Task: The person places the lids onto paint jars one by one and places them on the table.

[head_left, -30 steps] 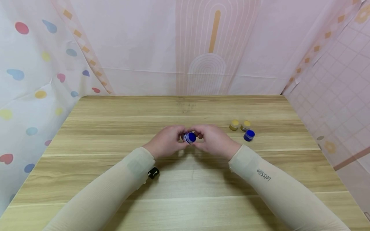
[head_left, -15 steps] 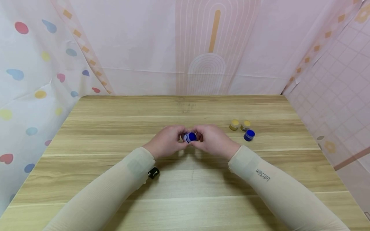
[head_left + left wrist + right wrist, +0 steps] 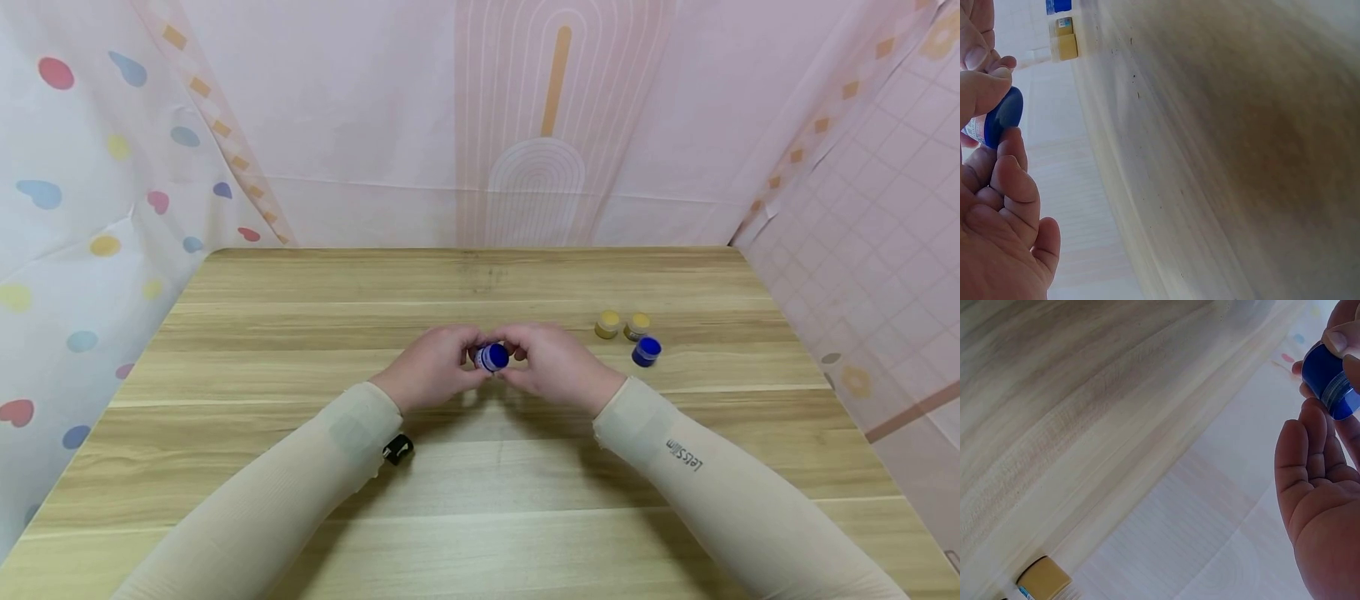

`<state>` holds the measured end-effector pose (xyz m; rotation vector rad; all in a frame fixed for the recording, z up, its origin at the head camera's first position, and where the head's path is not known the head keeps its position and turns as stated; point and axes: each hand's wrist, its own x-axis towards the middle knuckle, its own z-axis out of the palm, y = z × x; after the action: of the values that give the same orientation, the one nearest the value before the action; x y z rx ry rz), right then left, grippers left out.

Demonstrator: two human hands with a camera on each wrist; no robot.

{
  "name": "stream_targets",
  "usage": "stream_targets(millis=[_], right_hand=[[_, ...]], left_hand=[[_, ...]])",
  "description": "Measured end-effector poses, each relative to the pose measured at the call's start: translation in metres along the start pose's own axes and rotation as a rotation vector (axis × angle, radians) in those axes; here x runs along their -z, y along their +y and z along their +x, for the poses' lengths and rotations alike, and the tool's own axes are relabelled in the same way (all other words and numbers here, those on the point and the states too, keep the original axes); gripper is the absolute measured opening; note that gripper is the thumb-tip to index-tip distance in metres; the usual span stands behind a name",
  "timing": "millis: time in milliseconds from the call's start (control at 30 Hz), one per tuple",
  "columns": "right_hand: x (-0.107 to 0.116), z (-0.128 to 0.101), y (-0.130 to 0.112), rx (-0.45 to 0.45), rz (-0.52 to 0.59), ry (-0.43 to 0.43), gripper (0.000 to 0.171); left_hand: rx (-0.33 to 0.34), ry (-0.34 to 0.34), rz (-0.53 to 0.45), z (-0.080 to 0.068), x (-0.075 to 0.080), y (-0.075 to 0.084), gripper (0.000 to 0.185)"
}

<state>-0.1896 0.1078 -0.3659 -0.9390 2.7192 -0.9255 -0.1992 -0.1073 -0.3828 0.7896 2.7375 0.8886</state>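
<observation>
Above the middle of the table, a small blue paint jar with a clear lid and a printed label is held tilted between both hands. My left hand grips its body. In the left wrist view, the left thumb and a fingertip pinch the blue base of the jar. My right hand curls its thumb and fingers round the lid end. From the right wrist view, the jar shows its clear lid towards the right thumb. Part of the jar is hidden behind the fingers.
On the right of the wooden table stand two yellow jars, a left one and a right one, with a second blue jar just in front. A black object shows beside the left cuff. Patterned cloth hangs behind the table.
The right thumb and fingers have shifted slightly on the lid end of the jar, coming in closer and then easing back. The left hand and the other jars stay where they were.
</observation>
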Motion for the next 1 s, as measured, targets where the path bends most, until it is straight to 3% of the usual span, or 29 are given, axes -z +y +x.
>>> stream_targets(millis=[333, 633, 833, 1000], right_hand=[[-0.0018, 0.0003, 0.0008, 0.004, 0.001, 0.004, 0.043], [-0.0016, 0.0003, 0.0002, -0.054, 0.022, -0.010, 0.034], [-0.0025, -0.0001, 0.0012, -0.021, 0.003, 0.007, 0.044], [-0.0028, -0.0007, 0.0016, 0.001, 0.008, 0.012, 0.042]], left_hand=[[-0.015, 0.003, 0.007, 0.0007, -0.0007, -0.0020, 0.022], [0.008, -0.015, 0.000, 0.0007, -0.0012, -0.0011, 0.024], [0.032, -0.014, -0.013, 0.0004, -0.0009, -0.0009, 0.023], [0.039, -0.025, -0.017, 0.0001, -0.0002, -0.0009, 0.028]])
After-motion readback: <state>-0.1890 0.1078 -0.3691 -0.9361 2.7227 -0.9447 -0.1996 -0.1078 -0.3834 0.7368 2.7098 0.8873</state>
